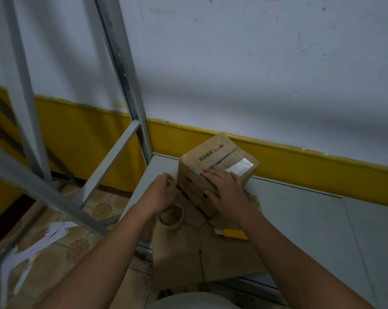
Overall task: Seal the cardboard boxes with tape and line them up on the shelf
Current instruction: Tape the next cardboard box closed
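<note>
Box closed, R hand flat on top; tape roll beside.

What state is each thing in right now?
cardboard box: flaps closed, taped seam, upright on shelf.
tape roll: lying flat, unheld.
yellow knife: lying on flattened cardboard, unheld.
right hand: flat on box top.
left hand: fingers curled beside box, grip unclear.

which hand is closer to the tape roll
Left. The left hand is right by the tape roll, beside the box; the right hand rests flat on the box.
</note>
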Motion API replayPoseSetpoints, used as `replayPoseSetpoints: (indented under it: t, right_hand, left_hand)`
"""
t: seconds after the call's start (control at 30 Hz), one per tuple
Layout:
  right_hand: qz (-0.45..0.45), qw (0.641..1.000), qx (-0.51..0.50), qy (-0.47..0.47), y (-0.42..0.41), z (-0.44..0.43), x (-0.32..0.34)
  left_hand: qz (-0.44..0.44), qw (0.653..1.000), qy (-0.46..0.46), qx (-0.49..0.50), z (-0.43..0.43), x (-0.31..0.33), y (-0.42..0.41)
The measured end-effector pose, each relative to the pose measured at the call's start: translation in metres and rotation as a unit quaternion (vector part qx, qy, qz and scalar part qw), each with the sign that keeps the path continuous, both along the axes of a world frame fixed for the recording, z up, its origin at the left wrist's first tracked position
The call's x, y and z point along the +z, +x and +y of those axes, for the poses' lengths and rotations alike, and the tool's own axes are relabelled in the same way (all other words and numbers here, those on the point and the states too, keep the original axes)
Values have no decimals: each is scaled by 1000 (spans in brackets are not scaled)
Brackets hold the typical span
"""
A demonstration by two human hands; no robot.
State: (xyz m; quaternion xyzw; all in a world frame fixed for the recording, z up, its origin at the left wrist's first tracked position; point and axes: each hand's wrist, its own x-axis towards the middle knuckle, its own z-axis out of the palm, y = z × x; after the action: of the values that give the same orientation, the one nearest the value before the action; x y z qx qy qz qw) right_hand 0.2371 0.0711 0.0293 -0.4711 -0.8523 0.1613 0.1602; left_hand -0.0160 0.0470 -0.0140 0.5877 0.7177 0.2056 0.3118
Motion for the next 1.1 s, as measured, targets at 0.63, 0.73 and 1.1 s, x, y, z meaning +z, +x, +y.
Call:
replayPoseSetpoints:
  t: [0.63, 0.73, 1.1]
  right_hand:
    - [205, 974, 93, -25, -22, -61, 64]
    - [164, 972, 81, -146, -31, -60, 72]
    - [280, 958, -12, 56, -29, -47, 79]
  left_hand:
    - [102, 948, 275, -125, -103, 32, -26]
    - [70, 939, 320, -104, -102, 63, -19]
    - [113, 927, 337, -115, -75, 106, 4]
